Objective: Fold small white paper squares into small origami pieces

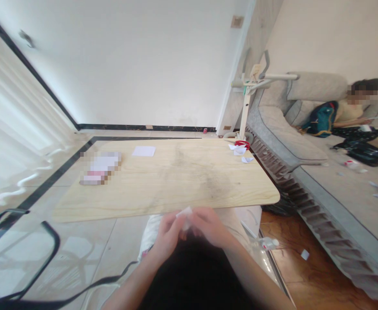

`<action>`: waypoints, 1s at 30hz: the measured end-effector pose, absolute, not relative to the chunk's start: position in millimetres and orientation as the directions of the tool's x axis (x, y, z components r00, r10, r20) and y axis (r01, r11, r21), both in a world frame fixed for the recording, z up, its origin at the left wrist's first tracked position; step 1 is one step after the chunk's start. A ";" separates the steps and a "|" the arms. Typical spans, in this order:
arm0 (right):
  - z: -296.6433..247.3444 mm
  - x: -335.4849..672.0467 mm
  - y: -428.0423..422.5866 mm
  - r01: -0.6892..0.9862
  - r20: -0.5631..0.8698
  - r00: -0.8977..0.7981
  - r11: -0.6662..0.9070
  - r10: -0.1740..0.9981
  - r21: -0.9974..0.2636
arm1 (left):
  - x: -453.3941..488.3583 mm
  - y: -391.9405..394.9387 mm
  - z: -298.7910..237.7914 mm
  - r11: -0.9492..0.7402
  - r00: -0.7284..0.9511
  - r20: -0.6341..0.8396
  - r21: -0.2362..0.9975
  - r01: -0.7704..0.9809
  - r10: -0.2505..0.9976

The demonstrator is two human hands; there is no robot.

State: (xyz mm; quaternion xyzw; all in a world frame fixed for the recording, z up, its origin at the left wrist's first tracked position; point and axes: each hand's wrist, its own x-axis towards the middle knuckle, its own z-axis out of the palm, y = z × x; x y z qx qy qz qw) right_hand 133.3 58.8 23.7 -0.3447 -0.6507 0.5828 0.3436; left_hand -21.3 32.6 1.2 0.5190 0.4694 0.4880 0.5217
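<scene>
A small piece of white paper [185,213] is held between my two hands, close to my body at the near edge of the wooden table [143,185]. My left hand [169,227] pinches it from the left. From the right, the fingers of my right hand [210,224] close on it, somewhat blurred. The lower part of the paper is hidden by my fingers. A flat white sheet [144,151] lies at the far side of the tabletop. Several cut or folded paper pieces [239,150] rest at the far right corner beside red-handled scissors [242,144].
A blurred-out pale object [101,168] lies on the table's left. To the right stands a grey sofa [308,142], where a person sits with a teal backpack [321,118]. A plastic bottle [269,243] lies right of me. A black metal frame [51,241] is at left.
</scene>
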 end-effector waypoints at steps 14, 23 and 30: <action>6.9 135.8 42.3 0.090 -0.103 -0.547 -0.064 0.831 -0.994 | -28.9 19.6 -8.8 0.149 0.242 -0.150 0.989 0.024 0.959; 0.0 132.3 51.0 -0.039 -0.031 -0.430 -0.053 0.902 -0.998 | -8.9 34.4 4.1 0.086 0.071 -0.081 0.994 -0.065 0.994; -3.6 122.3 49.2 -0.143 -0.028 -0.254 -0.066 0.967 -0.988 | 4.6 33.4 -2.8 0.045 -0.035 -0.051 0.988 -0.148 0.998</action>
